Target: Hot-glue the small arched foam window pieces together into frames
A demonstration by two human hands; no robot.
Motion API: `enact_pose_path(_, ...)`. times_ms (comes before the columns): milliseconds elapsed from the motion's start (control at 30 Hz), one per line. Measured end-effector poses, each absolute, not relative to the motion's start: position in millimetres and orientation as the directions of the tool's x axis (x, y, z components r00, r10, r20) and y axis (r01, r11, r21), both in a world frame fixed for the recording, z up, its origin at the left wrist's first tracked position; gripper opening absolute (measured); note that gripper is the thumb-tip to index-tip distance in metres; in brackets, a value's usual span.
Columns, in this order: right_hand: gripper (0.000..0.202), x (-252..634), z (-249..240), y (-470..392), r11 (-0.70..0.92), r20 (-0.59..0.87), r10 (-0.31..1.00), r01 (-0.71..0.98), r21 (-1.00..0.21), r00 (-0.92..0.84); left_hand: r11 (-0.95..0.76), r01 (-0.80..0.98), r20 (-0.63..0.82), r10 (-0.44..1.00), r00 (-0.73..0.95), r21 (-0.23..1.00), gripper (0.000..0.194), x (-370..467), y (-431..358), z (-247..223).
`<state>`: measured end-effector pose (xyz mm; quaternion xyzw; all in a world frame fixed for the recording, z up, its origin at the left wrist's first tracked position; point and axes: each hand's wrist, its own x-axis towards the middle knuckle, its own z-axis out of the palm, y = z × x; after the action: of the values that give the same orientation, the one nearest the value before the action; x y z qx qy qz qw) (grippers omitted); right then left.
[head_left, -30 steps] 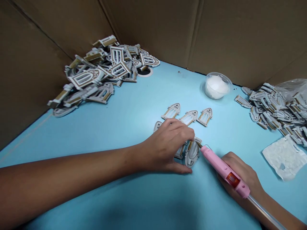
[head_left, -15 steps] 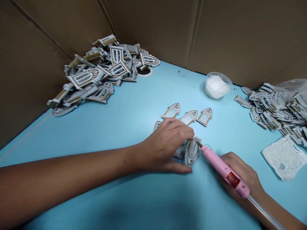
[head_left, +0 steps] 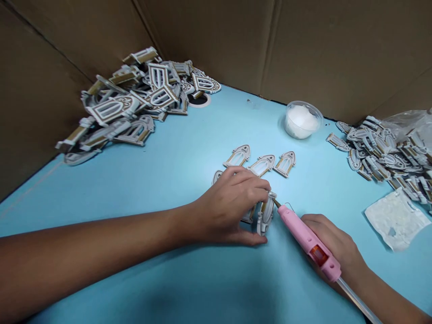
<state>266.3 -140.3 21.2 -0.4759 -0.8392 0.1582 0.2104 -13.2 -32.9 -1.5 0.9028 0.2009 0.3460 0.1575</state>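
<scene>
My left hand [head_left: 236, 202] grips a small white-and-gold arched window frame [head_left: 266, 213] between thumb and fingers, tilted up on its edge. Part of another frame [head_left: 249, 215] shows beneath the fingers, mostly hidden by them. In my right hand [head_left: 332, 240] is a pink glue gun [head_left: 305, 236] with a clear glue stick [head_left: 358, 300] coming out of its rear. Its metal tip meets, or nearly meets, the held frame's upper right edge. Just beyond my left hand lie several more arched frames [head_left: 285, 164] on the blue table.
A heap of larger window pieces [head_left: 116, 108] sits back left, against cardboard walls [head_left: 209, 40]. At the back stands a clear tub [head_left: 302, 120] with white material. Small frames [head_left: 388, 150] are piled at right beside a plastic bag, with a crumpled white sheet [head_left: 396, 219] in front.
The held frame has turned more edge-on in my left hand. The glue gun's tip has followed along its upper right edge. The whole view has shifted slightly.
</scene>
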Motion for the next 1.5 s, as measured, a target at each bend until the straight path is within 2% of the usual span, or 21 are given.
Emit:
enact_pose_path(267,0.028,268,19,-141,0.516,0.24,0.856,0.765,-0.386,-0.457,-0.874,0.26,0.544,0.463,0.7,0.41,0.046,-13,-36,3)
enact_pose_path(400,0.026,280,28,-134,0.481,0.352,0.862,0.808,-0.34,-0.365,-0.856,0.255,0.533,0.486,0.692,0.449,0.06,-13,-35,3)
enact_pose_path(500,0.018,285,35,-127,0.385,0.436,0.869,0.875,-0.294,-0.236,-0.852,0.252,0.48,0.476,0.737,0.458,0.072,-12,-36,2)
enact_pose_path(567,0.012,286,37,-123,0.326,0.454,0.875,0.898,-0.294,-0.169,-0.856,0.262,0.428,0.46,0.778,0.445,0.08,-12,-38,2)
enact_pose_path(667,0.01,285,35,-119,0.32,0.475,0.867,0.896,-0.307,-0.147,-0.86,0.301,0.385,0.463,0.798,0.411,0.086,-11,-40,3)
enact_pose_path(733,0.01,285,33,-118,0.336,0.484,0.861,0.891,-0.305,-0.159,-0.859,0.328,0.388,0.478,0.788,0.392,0.074,-10,-40,3)
enact_pose_path(900,0.01,283,33,-118,0.299,0.461,0.877,0.906,-0.3,-0.137,-0.847,0.351,0.373,0.499,0.782,0.398,0.022,-9,-42,4)
enact_pose_path(1033,0.01,284,34,-116,0.291,0.471,0.875,0.902,-0.321,-0.114,-0.856,0.29,0.399,0.467,0.789,0.429,0.005,-9,-42,2)
enact_pose_path(1200,0.011,285,32,-113,0.283,0.502,0.862,0.889,-0.361,-0.071,-0.887,0.24,0.435,0.411,0.801,0.395,0.017,-9,-40,0)
enact_pose_path(1300,0.012,284,32,-115,0.278,0.509,0.86,0.869,-0.41,-0.035,-0.898,0.284,0.388,0.407,0.827,0.336,0.018,-10,-42,3)
enact_pose_path(1400,0.013,284,31,-117,0.297,0.532,0.846,0.849,-0.436,-0.022,-0.894,0.37,0.311,0.437,0.844,0.254,0.058,-10,-44,5)
enact_pose_path(1433,0.014,285,31,-117,0.303,0.541,0.841,0.848,-0.435,-0.023,-0.887,0.393,0.29,0.452,0.843,0.241,0.066,-10,-44,5)
enact_pose_path(1500,0.014,286,29,-117,0.308,0.544,0.838,0.854,-0.42,-0.035,-0.868,0.436,0.264,0.49,0.831,0.237,0.071,-10,-43,3)
